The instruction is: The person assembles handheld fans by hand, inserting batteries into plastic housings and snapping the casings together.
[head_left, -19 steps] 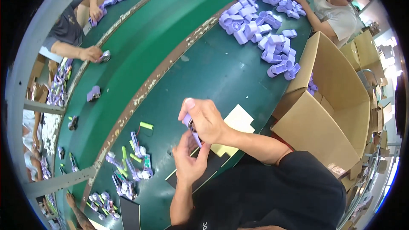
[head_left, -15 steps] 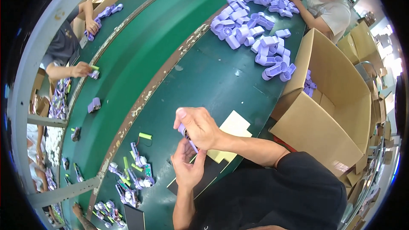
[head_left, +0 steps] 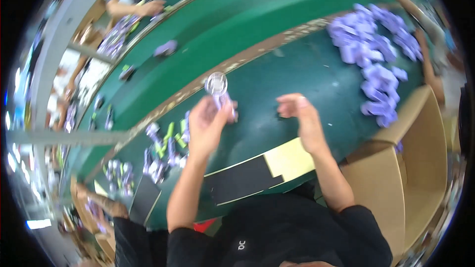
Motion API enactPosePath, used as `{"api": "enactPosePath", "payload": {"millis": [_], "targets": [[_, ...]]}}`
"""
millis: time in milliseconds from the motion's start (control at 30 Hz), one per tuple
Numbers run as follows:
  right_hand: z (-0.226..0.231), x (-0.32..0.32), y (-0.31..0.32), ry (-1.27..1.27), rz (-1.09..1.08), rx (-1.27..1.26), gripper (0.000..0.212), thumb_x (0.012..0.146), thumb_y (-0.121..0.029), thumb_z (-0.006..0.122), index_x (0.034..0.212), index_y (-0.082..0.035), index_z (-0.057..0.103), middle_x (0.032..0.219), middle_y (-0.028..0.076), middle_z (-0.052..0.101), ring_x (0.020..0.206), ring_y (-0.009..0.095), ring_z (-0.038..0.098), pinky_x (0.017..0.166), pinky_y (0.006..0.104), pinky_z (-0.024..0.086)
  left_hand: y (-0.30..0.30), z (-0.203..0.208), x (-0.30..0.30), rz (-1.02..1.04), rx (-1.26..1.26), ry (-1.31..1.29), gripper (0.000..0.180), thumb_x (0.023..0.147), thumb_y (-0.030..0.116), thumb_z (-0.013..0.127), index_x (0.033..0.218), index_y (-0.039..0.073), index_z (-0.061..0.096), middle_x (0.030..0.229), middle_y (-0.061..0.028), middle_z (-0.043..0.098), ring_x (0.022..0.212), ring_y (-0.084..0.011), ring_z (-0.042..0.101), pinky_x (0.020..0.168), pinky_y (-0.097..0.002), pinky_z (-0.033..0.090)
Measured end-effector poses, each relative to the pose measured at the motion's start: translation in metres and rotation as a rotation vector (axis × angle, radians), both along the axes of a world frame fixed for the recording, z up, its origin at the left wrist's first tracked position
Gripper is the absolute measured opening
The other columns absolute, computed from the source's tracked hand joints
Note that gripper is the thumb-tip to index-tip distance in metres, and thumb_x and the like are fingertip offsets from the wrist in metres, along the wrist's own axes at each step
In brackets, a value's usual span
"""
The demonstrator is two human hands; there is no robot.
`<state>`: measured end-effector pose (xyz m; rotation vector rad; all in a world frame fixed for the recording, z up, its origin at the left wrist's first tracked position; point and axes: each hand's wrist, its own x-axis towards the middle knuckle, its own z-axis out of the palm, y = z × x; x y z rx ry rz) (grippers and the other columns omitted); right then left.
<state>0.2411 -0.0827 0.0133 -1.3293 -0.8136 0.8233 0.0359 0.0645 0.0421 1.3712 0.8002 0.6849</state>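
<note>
My left hand [head_left: 204,131] is closed around the handle of a small purple handheld fan part [head_left: 216,85], its round head sticking up past my fingers. A pale disc-like centre shows in that round head. To the right, apart from it, my right hand [head_left: 308,126] hangs over the green table with its fingers loosely stretched and nothing in them. Left of my left hand lie several purple fan assemblies [head_left: 170,148] with bright green cylinders. A black and yellow sheet [head_left: 242,180] rests on the table in front of me.
Many purple housings [head_left: 366,44] are heaped at the far right. A large open cardboard box [head_left: 376,183] stands at the right. Beyond the brown table edge runs a green conveyor belt [head_left: 193,49] with scattered parts. Co-workers' arms [head_left: 133,7] reach in on several sides.
My hands were together at the purple part; now they are apart, the part held in my left hand. My view has swung, so the heap and box sit farther right.
</note>
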Motion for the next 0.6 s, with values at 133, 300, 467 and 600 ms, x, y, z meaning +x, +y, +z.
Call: {"api": "enactPosePath", "payload": {"millis": [133, 300, 467, 600], "targets": [[-0.004, -0.003, -0.014, -0.059, 0.034, -0.109, 0.052, 0.113, -0.040, 0.038, 0.109, 0.002, 0.068, 0.091, 0.008, 0.065, 0.088, 0.017, 0.060, 0.084, 0.0320, 0.051, 0.107, -0.002, -0.005, 0.184, 0.319, 0.392, 0.035, 0.094, 0.032, 0.076, 0.103, -0.002, 0.073, 0.083, -0.0064, 0.075, 0.076, -0.0085, 0.067, 0.067, -0.0278, 0.052], [-0.005, -0.025, -0.004, -0.147, 0.150, -0.194, 0.046, 0.111, -0.037, 0.045, 0.109, 0.003, 0.068, 0.092, 0.011, 0.066, 0.088, 0.019, 0.062, 0.083, 0.0325, 0.051, 0.221, -0.030, 0.019, 0.270, 0.637, 0.999, 0.062, 0.084, 0.059, 0.067, 0.100, 0.000, 0.079, 0.105, -0.0208, 0.076, 0.095, -0.0357, 0.073, 0.089, -0.0436, 0.057], [0.014, -0.036, 0.017, -0.405, 0.208, -0.264, 0.028, 0.105, -0.024, 0.058, 0.107, 0.002, 0.068, 0.094, 0.016, 0.067, 0.086, 0.026, 0.066, 0.081, 0.0345, 0.052, 0.298, -0.038, 0.063, 0.287, 0.613, 1.084, 0.084, 0.085, 0.069, 0.058, 0.128, -0.003, 0.068, 0.142, -0.0241, 0.060, 0.139, -0.0376, 0.050, 0.113, -0.0445, 0.045], [0.030, -0.048, 0.037, -0.465, 0.252, -0.196, 0.019, 0.098, -0.016, 0.067, 0.104, 0.002, 0.068, 0.093, 0.014, 0.068, 0.082, 0.024, 0.067, 0.076, 0.0354, 0.053, 0.332, -0.012, 0.031, 0.292, 0.838, 0.986, 0.082, 0.081, 0.076, 0.063, 0.128, 0.009, 0.070, 0.119, -0.0259, 0.072, 0.114, -0.0393, 0.069, 0.101, -0.0443, 0.053]]}}
